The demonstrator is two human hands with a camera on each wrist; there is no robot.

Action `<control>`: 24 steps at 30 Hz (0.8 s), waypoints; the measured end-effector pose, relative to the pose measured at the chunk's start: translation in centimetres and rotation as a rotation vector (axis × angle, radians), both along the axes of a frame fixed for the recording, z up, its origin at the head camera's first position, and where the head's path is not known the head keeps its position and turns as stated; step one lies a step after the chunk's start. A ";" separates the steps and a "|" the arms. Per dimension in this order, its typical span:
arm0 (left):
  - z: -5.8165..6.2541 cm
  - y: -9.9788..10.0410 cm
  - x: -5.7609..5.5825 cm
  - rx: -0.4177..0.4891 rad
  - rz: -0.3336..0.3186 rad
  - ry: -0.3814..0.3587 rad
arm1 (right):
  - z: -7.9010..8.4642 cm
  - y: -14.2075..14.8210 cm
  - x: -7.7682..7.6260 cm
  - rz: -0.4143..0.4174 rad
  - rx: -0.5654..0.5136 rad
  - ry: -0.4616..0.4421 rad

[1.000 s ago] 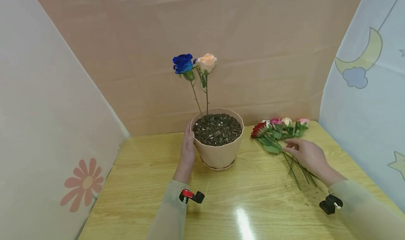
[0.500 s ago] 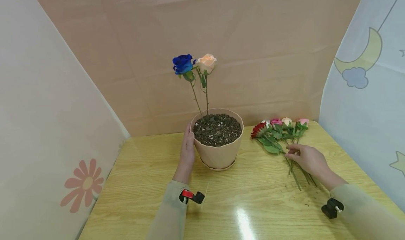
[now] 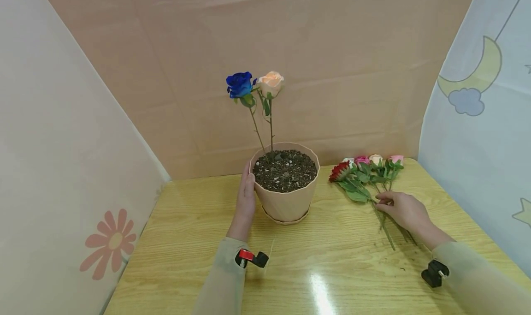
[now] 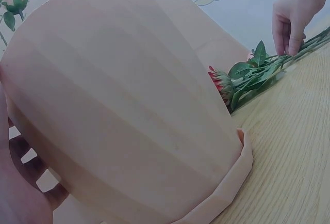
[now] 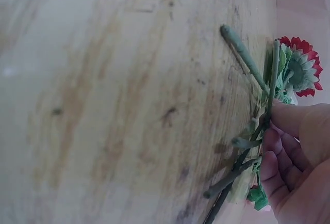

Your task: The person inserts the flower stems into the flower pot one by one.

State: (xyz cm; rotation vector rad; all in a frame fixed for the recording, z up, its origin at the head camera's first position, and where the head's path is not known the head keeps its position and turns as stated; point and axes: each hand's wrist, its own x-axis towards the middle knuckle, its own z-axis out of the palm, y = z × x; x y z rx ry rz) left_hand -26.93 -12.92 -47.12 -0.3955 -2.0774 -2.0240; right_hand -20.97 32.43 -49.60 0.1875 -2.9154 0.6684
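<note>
A pale pink flowerpot [image 3: 286, 205] filled with dark soil [image 3: 288, 172] stands in the middle of the table. A blue rose [image 3: 239, 85] and a peach rose [image 3: 271, 84] rise from the soil at its back left. My left hand [image 3: 246, 197] rests along the pot's left side, fingers extended against the wall, as the left wrist view also shows. To the right, my right hand [image 3: 407, 210] pinches a green flower stem [image 5: 274, 74] between thumb and fingers, low over the table. Which bloom that stem carries, I cannot tell. Beside it lies a red daisy-like flower [image 3: 340, 171].
Several more flowers lie in the same bunch, among them a magenta rose [image 3: 362, 160], a cream rose [image 3: 375, 159] and a pink rose [image 3: 396, 159]. Cloth walls enclose the wooden table [image 3: 186, 241] at the back and both sides. A saucer [image 4: 221, 193] sits under the pot.
My right hand has moved slightly down and to the right along the stems, and its fingertips have come together on a stem. The left hand and the pot have stayed put.
</note>
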 end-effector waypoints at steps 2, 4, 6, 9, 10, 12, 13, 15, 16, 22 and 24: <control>0.0 0.0 0.0 -0.008 0.007 -0.008 | -0.1 0.0 0.0 0.002 0.004 0.005; 0.1 0.1 0.0 -0.013 0.012 -0.010 | -0.1 0.0 -0.1 0.005 0.007 0.002; 0.1 0.1 0.1 -0.012 0.010 -0.009 | -0.1 0.0 -0.1 0.008 0.011 -0.001; 0.1 0.1 0.0 -0.008 0.007 -0.004 | 0.0 0.0 -0.1 0.009 0.012 -0.010; 0.1 0.1 0.0 -0.007 0.006 -0.003 | 0.0 0.0 -0.1 0.009 0.013 -0.010; 0.0 0.2 -0.1 -0.002 0.006 -0.001 | 0.1 0.0 0.0 0.008 0.010 -0.016; 0.0 0.2 -0.1 -0.001 0.007 -0.003 | 0.2 0.0 0.1 0.007 0.007 -0.018; 0.0 0.2 -0.1 0.001 0.008 -0.003 | 0.4 -0.1 0.1 0.005 0.004 -0.023; 0.0 0.2 -0.1 0.003 0.008 -0.007 | 0.5 -0.1 0.2 0.002 0.002 -0.022; -0.1 0.1 -0.2 -0.001 0.011 -0.014 | 1.5 -0.3 0.3 -0.006 -0.024 -0.015; -0.2 0.0 -0.1 -0.004 0.010 -0.017 | 1.8 -0.4 0.4 -0.009 -0.038 -0.013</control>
